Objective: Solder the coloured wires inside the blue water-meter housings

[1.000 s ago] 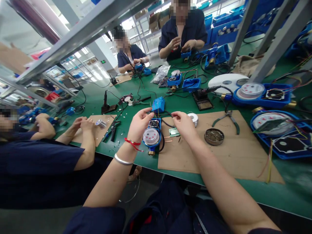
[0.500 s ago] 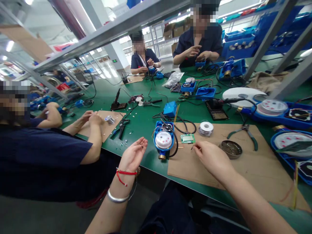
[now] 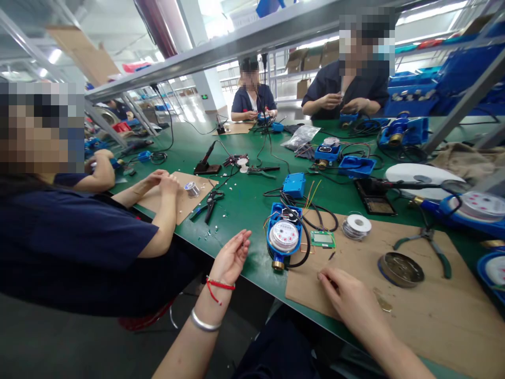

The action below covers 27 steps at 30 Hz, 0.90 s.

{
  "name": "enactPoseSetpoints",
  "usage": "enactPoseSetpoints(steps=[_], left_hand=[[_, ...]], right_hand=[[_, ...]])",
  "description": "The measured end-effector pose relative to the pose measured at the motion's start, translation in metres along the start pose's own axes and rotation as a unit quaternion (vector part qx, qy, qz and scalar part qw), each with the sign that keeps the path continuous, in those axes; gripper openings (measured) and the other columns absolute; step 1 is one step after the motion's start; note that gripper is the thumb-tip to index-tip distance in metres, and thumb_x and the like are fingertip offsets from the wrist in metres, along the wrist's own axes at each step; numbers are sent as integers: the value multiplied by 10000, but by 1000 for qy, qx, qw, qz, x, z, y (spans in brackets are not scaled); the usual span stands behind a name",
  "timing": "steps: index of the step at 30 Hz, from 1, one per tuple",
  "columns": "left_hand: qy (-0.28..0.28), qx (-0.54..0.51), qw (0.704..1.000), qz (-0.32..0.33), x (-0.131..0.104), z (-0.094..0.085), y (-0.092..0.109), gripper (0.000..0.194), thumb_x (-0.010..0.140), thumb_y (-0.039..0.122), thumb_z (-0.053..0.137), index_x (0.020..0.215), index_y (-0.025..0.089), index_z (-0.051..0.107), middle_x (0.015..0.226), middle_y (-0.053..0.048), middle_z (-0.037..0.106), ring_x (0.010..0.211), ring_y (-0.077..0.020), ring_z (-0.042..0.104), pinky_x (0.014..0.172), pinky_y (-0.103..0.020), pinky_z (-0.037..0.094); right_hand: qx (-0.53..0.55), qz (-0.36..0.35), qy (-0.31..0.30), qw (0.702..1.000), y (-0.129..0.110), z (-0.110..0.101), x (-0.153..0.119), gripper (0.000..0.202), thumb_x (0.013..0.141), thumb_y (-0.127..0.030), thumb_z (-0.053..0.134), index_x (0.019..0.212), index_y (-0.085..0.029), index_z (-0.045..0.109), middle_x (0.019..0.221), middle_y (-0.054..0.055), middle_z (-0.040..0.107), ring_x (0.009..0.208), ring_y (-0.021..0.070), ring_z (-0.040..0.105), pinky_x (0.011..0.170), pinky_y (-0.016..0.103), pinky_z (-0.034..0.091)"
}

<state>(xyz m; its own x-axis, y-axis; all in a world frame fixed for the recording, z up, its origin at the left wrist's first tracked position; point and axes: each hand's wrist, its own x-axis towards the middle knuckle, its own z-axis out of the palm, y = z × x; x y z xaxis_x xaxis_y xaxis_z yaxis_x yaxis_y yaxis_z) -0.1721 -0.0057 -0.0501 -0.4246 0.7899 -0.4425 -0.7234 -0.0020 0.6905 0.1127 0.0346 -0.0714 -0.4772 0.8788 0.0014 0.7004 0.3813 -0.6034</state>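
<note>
My left hand (image 3: 232, 256) is raised palm up by the table's front edge, fingers loosely curled; whether something small lies in it is too small to tell. My right hand (image 3: 339, 287) is low over the cardboard sheet (image 3: 307, 287), thumb and fingertips pinched; what they hold, if anything, is hidden. A short dark piece (image 3: 332, 256) lies just beyond its fingertips. Between my hands and farther back sits a blue water meter (image 3: 284, 236) with a black cable looped beside it. To its right are a small green circuit board (image 3: 322, 239) and a spool of wire (image 3: 356, 226).
Right of my right hand are a round tin (image 3: 401, 268) and green-handled pliers (image 3: 426, 235). A soldering iron stand (image 3: 374, 200) is behind them. A person (image 3: 79, 237) works close on the left; two people sit across the green table (image 3: 244, 210).
My right hand has come nearer the front edge of the cardboard, and the dark piece now shows beyond its fingers. The camera view has shifted, moving the scene right in the picture.
</note>
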Motion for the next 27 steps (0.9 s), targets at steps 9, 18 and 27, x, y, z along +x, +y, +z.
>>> enactPoseSetpoints(steps=[9,18,27], left_hand=[[53,43,997,41,17,-18,-6,155,846,31,583,961,109,653,868,-71,717,594,-59,641,565,-123,550],[82,120,988,57,20,-41,0,290,717,174,762,989,103,688,881,-78,740,460,-47,568,371,-115,428],[10,191,979,66,64,1,20,158,782,123,695,932,153,656,758,5,705,533,-53,612,517,-119,521]], right_hand=[[57,-72,12,996,-38,-26,27,233,977,-278,412,832,-209,581,825,44,630,775,200,602,700,331,415],[134,-139,39,980,-40,-17,18,216,975,-207,407,805,-184,537,777,22,590,724,132,558,656,249,403],[93,-279,84,952,-12,34,9,327,987,-275,351,746,-183,553,646,37,637,585,112,572,535,218,376]])
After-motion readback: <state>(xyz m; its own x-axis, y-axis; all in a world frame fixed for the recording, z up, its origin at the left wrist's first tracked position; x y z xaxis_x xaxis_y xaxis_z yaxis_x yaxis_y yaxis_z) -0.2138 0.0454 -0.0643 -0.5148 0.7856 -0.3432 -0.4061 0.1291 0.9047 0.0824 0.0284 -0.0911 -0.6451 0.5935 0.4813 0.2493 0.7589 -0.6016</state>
